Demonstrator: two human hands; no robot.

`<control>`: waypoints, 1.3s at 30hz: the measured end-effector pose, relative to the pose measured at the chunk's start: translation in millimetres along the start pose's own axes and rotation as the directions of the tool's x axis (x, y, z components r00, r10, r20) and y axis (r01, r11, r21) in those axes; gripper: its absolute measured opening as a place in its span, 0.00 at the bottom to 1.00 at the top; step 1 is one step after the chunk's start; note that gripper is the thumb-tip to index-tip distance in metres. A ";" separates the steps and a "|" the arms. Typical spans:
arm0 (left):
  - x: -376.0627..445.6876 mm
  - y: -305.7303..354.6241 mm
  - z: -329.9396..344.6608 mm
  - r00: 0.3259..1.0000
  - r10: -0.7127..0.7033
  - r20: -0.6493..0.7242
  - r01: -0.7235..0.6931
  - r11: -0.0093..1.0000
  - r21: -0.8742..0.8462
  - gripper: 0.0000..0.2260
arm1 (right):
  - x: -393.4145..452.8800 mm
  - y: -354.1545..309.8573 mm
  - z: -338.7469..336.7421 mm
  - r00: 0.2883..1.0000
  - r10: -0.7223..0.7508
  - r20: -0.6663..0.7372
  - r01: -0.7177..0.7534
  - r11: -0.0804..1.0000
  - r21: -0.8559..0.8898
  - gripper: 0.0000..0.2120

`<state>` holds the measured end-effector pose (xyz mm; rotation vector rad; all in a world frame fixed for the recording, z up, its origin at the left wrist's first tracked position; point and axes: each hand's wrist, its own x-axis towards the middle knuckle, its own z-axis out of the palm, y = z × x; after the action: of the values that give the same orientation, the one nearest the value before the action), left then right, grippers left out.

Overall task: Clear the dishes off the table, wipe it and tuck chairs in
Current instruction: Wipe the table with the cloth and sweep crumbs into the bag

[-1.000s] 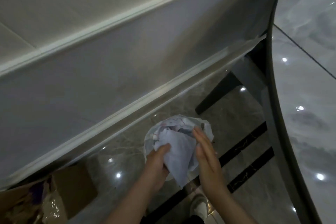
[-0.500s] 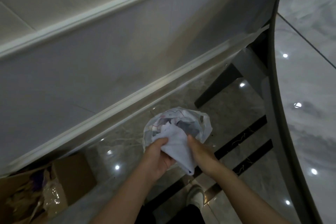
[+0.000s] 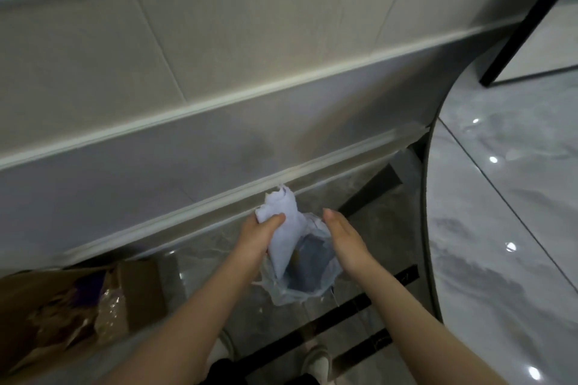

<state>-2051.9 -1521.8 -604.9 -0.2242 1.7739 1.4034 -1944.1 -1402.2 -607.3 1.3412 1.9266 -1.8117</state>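
Note:
My left hand [image 3: 259,236] grips a crumpled white cloth [image 3: 284,228] and holds it over a bin lined with a translucent plastic bag [image 3: 305,275] on the floor by the wall. The cloth's top end sticks up past my fingers and its lower end hangs into the bag. My right hand [image 3: 344,237] hovers flat beside the cloth with straight fingers, touching nothing. The glossy marble table [image 3: 506,212] curves along the right side.
An open cardboard box [image 3: 84,306] with crumpled wrapping stands on the floor at the lower left. The panelled wall [image 3: 187,87] runs close in front. A dark table leg [image 3: 369,191] and a black chair leg [image 3: 519,28] stand at the right. My shoes [image 3: 316,359] show below.
My right hand let go of the cloth and opened flat. My left hand lifted the cloth higher above the bag. The view tilted up along the wall.

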 end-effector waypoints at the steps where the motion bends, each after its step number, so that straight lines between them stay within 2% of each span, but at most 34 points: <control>1: -9.6 8.0 -4.3 0.997 0.077 0.006 -0.077 0.994 0.074 0.05 | -7.3 -11.4 -2.7 0.999 -0.027 0.020 0.027 0.999 -0.033 0.23; 3: -20.9 25.2 -12.9 0.980 0.197 0.022 -0.197 0.957 0.215 0.03 | -22.7 -34.3 -6.7 0.994 -0.097 0.055 0.101 0.993 -0.068 0.24; 5: -33.6 38.7 -25.0 0.957 0.287 0.035 -0.282 0.896 0.343 0.07 | -37.5 -58.2 -6.2 0.979 -0.179 0.102 0.186 0.980 -0.067 0.29; 9: -61.3 67.5 -52.7 0.895 0.423 0.143 -0.440 0.779 0.447 0.04 | -65.2 -105.4 6.0 0.928 -0.347 0.138 0.372 0.896 -0.244 0.38; 12: -82.0 91.1 -79.7 0.869 0.451 0.204 -0.491 0.729 0.477 0.06 | -85.6 -142.2 21.8 0.856 -0.465 0.225 0.515 0.747 -0.420 0.39; 15: -103.8 110.1 -116.0 0.835 0.501 0.227 -0.545 0.702 0.458 0.04 | -102.8 -177.2 44.8 0.793 -0.518 0.321 0.594 0.537 -0.599 0.38; 16: -110.3 115.6 -128.3 0.826 0.516 0.226 -0.558 0.694 0.455 0.05 | -107.0 -187.0 51.7 0.780 -0.519 0.349 0.610 0.506 -0.610 0.35; 19: -137.5 128.2 -186.8 0.805 0.569 0.167 -0.578 0.689 0.437 0.04 | -126.8 -223.0 93.5 0.719 -0.499 0.484 0.692 0.440 -0.572 0.09; 21: -150.1 134.5 -212.7 0.803 0.573 0.166 -0.580 0.687 0.438 0.05 | -134.3 -236.8 110.7 0.669 -0.527 0.525 0.740 0.398 -0.543 0.13; 24: -177.2 137.4 -266.1 0.798 0.601 0.040 -0.556 0.709 0.435 0.07 | -149.6 -262.4 156.9 0.596 -0.548 0.587 0.802 0.359 -0.478 0.09; 26: -191.3 135.5 -298.4 0.786 0.616 -0.058 -0.551 0.738 0.389 0.05 | -157.3 -278.0 189.3 0.555 -0.562 0.613 0.831 0.340 -0.441 0.11; 29: -220.5 121.7 -355.3 0.728 0.636 -0.254 -0.543 0.762 0.352 0.03 | -175.1 -296.7 253.0 0.431 -0.585 0.687 0.902 0.273 -0.334 0.09; 34: -265.9 89.8 -430.6 0.667 0.530 -0.523 -0.455 0.846 0.277 0.07 | -202.6 -311.2 347.2 0.277 -0.543 0.793 0.959 0.212 -0.191 0.07; 36: -283.4 79.0 -449.8 0.641 0.495 -0.586 -0.437 0.864 0.252 0.08 | -213.5 -314.8 379.5 0.209 -0.508 0.836 0.974 0.180 -0.134 0.04; 39: -313.7 61.2 -473.4 0.560 0.444 -0.700 -0.432 0.877 0.211 0.04 | -230.8 -319.2 430.7 0.091 -0.449 0.889 0.988 0.154 -0.024 0.04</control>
<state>-2125.4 -2019.2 -333.9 -0.4003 2.6559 1.8089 -2218.0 -1838.7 -333.3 -0.9575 2.4605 -1.1520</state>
